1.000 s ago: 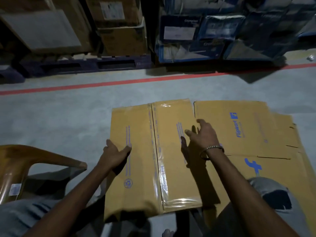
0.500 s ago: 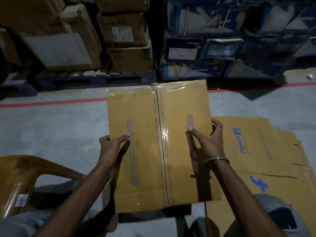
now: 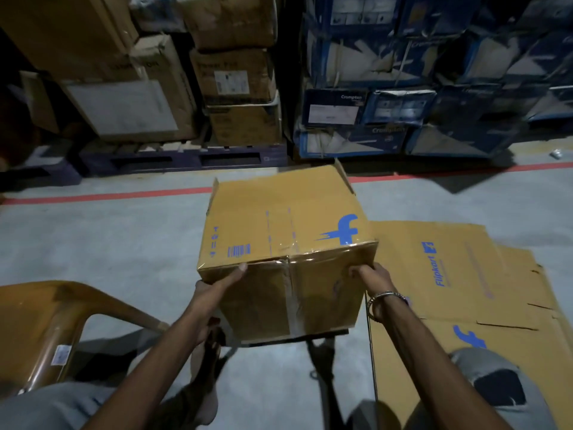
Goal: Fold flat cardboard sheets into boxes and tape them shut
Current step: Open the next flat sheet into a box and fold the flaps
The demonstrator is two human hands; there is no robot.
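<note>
Sitting at the far left, a brown plastic chair (image 3: 46, 324) stands on the grey floor (image 3: 102, 243). Next comes the left hand (image 3: 214, 293), thumb laid along the near top edge of the cardboard box (image 3: 285, 240) and the fingers seemingly curled around its lower left side, though they are mostly hidden. That box is held up in front of the person, above the floor, its taped seam facing the camera and its far flaps open. The right hand (image 3: 370, 276), a metal bracelet (image 3: 387, 296) at the wrist, clutches the box's right near corner. Flat cardboard sheets (image 3: 459, 274) lie on the floor to the right.
</note>
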